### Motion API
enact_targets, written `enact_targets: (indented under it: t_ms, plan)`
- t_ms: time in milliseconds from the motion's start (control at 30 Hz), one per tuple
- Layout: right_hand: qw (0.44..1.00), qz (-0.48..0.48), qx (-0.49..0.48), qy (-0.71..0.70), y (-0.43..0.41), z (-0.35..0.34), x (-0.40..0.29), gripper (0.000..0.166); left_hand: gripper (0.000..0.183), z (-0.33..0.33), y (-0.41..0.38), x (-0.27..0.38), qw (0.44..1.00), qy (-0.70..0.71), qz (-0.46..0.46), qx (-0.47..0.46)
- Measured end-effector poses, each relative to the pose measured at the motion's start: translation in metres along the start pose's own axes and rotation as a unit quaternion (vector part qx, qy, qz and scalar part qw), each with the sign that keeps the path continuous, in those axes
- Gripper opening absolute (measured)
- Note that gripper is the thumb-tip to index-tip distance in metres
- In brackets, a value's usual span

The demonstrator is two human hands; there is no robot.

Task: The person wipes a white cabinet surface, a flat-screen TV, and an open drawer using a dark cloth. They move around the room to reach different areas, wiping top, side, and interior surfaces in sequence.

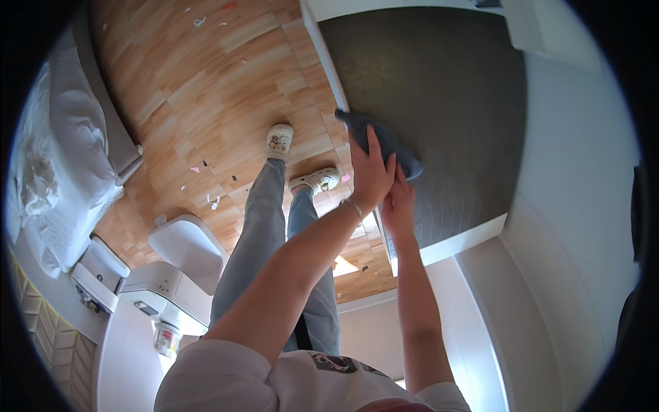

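Note:
A dark blue-grey cloth (396, 149) lies bunched on the dark top of a white-edged cabinet or table (437, 103), close to its left edge. Over the cloth is my left hand (369, 172), its fingers spread and pressing on the fabric; a thin bracelet circles that wrist. My right hand (399, 206) touches the cloth's lower end, right beside the left hand. Its fingertips are partly hidden, so its grip on the cloth does not show clearly.
Scraps of paper (212, 201) litter the wood-look floor (206, 103) around my clogs. At left stand a bed with white bedding (80, 129), a white stool or chair (185, 247) and a white cabinet (159, 288). A pale wall (571, 154) borders the dark top.

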State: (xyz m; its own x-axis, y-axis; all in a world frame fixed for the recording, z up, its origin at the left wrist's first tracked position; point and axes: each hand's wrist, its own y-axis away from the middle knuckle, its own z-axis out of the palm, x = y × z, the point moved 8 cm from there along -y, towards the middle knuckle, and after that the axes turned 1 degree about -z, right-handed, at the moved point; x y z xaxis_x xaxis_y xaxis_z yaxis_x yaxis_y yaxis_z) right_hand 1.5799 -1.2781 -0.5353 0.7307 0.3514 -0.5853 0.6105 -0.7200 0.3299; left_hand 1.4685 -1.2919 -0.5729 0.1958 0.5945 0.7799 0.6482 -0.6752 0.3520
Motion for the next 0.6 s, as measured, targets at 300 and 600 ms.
enact_targets:
  t_ms: [300, 600]
  plan:
    - [0.976, -0.106, 0.186, -0.034, -0.174, -0.019, -0.099, 0.034, 0.074, -0.086, -0.19, 0.0, 0.987, 0.144, 0.039, 0.054]
    - [0.944, -0.246, 0.211, 0.067, -0.269, 0.019, -0.155, 0.046, 0.061, -0.13, -0.342, -0.029, 0.924, 0.371, -0.021, 0.086]
